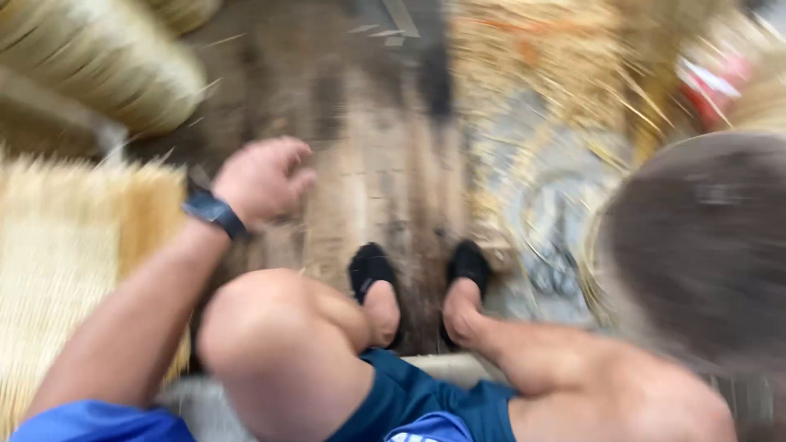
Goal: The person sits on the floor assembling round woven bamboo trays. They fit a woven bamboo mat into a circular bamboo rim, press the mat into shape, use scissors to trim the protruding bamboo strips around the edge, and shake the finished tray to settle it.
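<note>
— Hands first: which ones show?

— Only the left hand (264, 178), hanging over the wooden floor (372, 164) with a dark band (214, 213) on its wrist. Its fingers are curled loosely inward and it grips nothing that I can make out, though motion blur softens the fingertips. The right hand is out of the picture.

— Start close to the camera, then.

— Nearest are the person's bare knees and blue shorts (409, 401), seated, with a blue sleeve at the lower left corner. Just beyond the knees, two feet in black shoes (372, 266) rest side by side on the floor.

— And the straw work?

— A flat woven straw mat (57, 270) lies to the left, beside and under the forearm. Its frayed top edge sits just left of the hand, near it; whether they touch I cannot tell. On the right, a large round dark shape with a straw-coloured rim (696, 245) fills the frame edge, well apart from the hand; it is too blurred to name.

— Farther off?

— A bundle of pale reeds (106, 65) lies at the upper left, beyond the hand. Loose straw (557, 74) is heaped at the upper right, with stray strands scattered over a grey patterned patch of floor.
</note>
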